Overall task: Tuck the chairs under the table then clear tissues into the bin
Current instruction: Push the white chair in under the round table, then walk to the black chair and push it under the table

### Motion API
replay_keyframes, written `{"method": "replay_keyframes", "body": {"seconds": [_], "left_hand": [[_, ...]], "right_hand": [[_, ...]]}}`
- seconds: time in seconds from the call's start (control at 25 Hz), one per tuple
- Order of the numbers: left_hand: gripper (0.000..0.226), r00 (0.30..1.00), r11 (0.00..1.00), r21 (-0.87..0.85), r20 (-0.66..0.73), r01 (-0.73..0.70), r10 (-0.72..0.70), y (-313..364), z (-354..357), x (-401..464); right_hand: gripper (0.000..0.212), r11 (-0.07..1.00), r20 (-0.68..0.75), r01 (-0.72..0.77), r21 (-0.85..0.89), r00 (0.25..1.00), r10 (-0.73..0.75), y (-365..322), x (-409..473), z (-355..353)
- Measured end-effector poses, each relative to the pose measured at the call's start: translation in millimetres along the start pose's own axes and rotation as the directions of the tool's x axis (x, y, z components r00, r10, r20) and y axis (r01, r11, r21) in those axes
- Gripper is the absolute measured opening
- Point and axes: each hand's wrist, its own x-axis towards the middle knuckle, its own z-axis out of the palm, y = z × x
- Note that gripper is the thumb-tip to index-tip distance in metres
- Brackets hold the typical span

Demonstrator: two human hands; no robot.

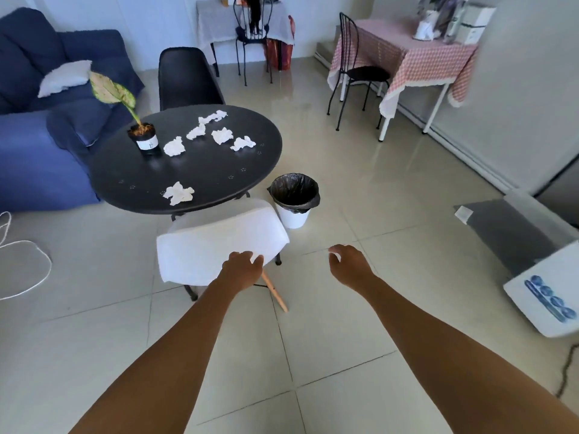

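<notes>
A white chair (pixel 216 242) stands at the near edge of the round black table (pixel 203 180), its seat partly under the top. My left hand (pixel 242 267) rests on the top of its backrest, fingers curled over the edge. To the right of the chair, my right hand (pixel 349 261) hovers above the floor with fingers apart, holding nothing. A black chair (pixel 188 78) stands at the table's far side. Several crumpled white tissues lie on the table, one near the front (pixel 178 193) and others further back (pixel 222 135). A white bin (pixel 294 200) with a black liner stands by the table's right edge.
A potted plant (pixel 144 137) sits on the table's left. A blue sofa (pixel 40 120) stands left of the table. A pink-clothed table (pixel 407 54) and wire chair (pixel 357 73) stand at back right. A white cable (pixel 28 267) lies on the floor at left.
</notes>
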Motion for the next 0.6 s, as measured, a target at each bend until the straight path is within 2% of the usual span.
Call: {"method": "replay_keyframes", "body": {"seconds": [0.08, 0.28, 0.4, 0.6], "left_hand": [[0.049, 0.997, 0.996, 0.06, 0.036, -0.069, 0.067, 25, 30, 0], [0.049, 0.949, 0.951, 0.228, 0.279, -0.211, 0.144, 93, 129, -2], [0.052, 0.908, 0.919, 0.282, 0.39, -0.274, 0.151, 130, 180, 1], [0.053, 0.866, 0.886, 0.359, 0.493, -0.293, 0.087, 200, 257, 12]], "right_hand": [[0.032, 0.995, 0.006, -0.098, -0.019, 0.995, 0.098, 39, -14, -15], [0.031, 0.939, 0.07, -0.338, -0.054, 0.937, 0.342, 162, -48, -47], [0.031, 0.915, 0.13, -0.399, -0.065, 0.905, 0.404, 226, -58, -54], [0.033, 0.879, 0.221, -0.467, -0.098, 0.851, 0.477, 318, -55, -79]]}}
